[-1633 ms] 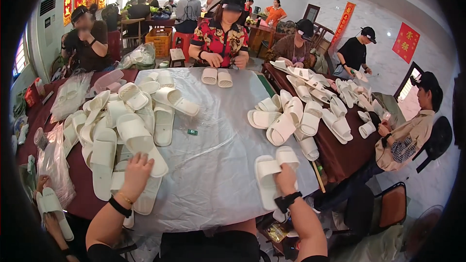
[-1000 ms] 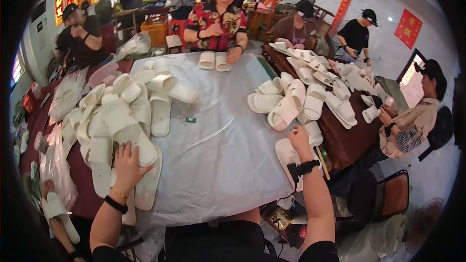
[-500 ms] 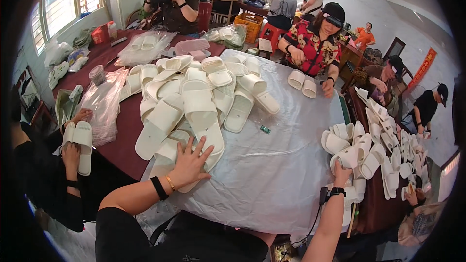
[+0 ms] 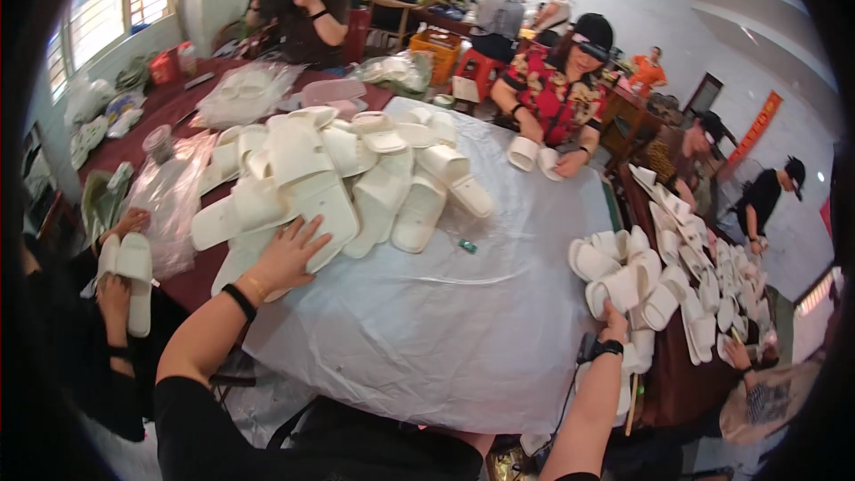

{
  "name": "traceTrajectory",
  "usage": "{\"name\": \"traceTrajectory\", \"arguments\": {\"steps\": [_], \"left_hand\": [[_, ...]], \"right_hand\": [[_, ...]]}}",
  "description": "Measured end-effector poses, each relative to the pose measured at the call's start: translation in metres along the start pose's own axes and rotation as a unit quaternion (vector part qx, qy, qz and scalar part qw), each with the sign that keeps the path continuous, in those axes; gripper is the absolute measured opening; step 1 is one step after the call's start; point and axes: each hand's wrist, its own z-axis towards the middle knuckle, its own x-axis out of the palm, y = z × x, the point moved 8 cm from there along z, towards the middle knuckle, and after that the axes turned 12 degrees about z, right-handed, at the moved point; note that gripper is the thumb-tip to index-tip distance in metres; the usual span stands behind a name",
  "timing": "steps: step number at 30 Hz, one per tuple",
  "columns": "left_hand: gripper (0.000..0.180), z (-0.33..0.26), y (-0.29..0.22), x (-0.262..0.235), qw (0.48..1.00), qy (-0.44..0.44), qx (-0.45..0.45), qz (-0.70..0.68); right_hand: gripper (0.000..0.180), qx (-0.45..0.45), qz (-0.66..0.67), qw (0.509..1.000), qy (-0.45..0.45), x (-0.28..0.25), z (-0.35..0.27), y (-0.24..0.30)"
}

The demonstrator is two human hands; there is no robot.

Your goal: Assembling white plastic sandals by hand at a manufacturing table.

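While the left hand point(image 4: 289, 258) lies spread flat on a white foam slipper point(image 4: 307, 209) at the big heap's near edge, pressing could slide it off; the right hand point(image 4: 613, 319), fingers hidden, could topple the smaller white slipper stack point(image 4: 623, 281)

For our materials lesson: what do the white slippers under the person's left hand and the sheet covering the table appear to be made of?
The white slippers look like soft foam or moulded plastic: matte, thick-soled, seamless. The left hand rests flat on one. The table sheet seems thin plastic film: pale, glossy, creased, with soft glare. The right hand touches the smaller slipper pile.
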Motion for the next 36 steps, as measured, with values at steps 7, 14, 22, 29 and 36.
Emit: {"name": "traceTrajectory", "arguments": {"steps": [7,14,22,29,36], "left_hand": [[0.084,-0.022,-0.016,-0.008,0.999,-0.03,-0.034,-0.004],[0.064,-0.033,-0.062,-0.029,0.988,-0.131,0.002,-0.079],[0.052,0.069,-0.147,0.01,0.985,-0.09,0.005,-0.146],[0.027,0.139,-0.165,0.048,0.991,-0.003,0.052,-0.12],[0.016,0.161,-0.231,0.001,0.939,-0.07,0.094,-0.324]], "right_hand": [[0.037,0.045,0.175,0.983,-0.015,-0.02,0.001,-0.003],[0.041,0.036,0.188,0.977,0.095,0.048,-0.116,0.026],[0.047,0.134,0.128,0.954,0.235,0.067,-0.254,0.004],[0.054,0.223,0.062,0.952,0.198,0.014,-0.332,-0.041],[0.056,0.258,-0.047,0.938,0.225,0.031,-0.363,-0.059]]}}
